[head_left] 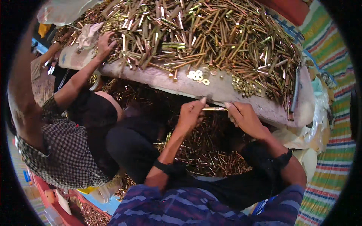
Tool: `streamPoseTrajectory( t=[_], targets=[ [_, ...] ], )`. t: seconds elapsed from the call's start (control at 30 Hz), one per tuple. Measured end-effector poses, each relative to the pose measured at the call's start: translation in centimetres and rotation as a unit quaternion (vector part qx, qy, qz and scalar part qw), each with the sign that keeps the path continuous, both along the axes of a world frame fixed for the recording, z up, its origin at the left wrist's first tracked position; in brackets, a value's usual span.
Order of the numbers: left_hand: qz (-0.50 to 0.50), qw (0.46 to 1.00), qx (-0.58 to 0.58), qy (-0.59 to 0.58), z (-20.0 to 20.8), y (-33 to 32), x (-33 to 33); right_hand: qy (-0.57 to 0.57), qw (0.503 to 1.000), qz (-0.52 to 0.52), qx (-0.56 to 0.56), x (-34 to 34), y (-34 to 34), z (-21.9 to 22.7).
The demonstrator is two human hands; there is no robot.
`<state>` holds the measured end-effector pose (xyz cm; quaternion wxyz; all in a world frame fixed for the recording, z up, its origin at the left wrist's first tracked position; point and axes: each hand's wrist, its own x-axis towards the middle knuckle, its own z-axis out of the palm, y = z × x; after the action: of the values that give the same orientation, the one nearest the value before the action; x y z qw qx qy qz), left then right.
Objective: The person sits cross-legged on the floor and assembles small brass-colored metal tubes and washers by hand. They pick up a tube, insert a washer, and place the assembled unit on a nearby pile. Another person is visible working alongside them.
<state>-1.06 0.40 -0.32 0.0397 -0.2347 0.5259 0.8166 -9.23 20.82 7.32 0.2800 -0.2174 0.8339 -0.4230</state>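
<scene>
Over the near edge of the worktop, my left hand (191, 115) pinches one end of a shiny gold-coloured bolt (215, 109). The other end lies in the closed fingers of my right hand (243, 117). The bolt is level and short; its ends are hidden by my fingers. Just beyond my hands, a small group of gold-coloured washers (197, 76) lies on the worktop edge (151, 80). To their right is a cluster of small nuts (245, 87). Behind them spreads a large heap of metal bolts and tubes (211, 32).
A co-worker in a checked shirt (71, 147) sits close on my left, with a hand (106, 46) at the heap. More metal pieces (211, 158) lie below the worktop between my legs. A grey tube (294, 90) rests at the right end. Striped sheeting (332, 150) covers the right side.
</scene>
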Motion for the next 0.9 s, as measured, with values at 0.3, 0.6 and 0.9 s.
streamPoseTrajectory(
  t=[0.3, 0.6, 0.9],
  targets=[
    [-0.019, 0.999, -0.035, -0.018, 0.5, -0.4, 0.3, -0.036, 0.997, 0.073, -0.004, -0.6, 0.6, -0.1],
    [-0.007, 0.998, -0.047, -0.034, 0.6, -0.3, 0.1, 0.116, 0.987, 0.104, 0.038, -1.3, 0.5, -0.1],
    [-0.009, 0.996, -0.052, -0.075, -0.7, 0.2, -0.2, 0.038, 0.998, 0.055, 0.014, -1.0, 1.0, -0.2]
  ],
)
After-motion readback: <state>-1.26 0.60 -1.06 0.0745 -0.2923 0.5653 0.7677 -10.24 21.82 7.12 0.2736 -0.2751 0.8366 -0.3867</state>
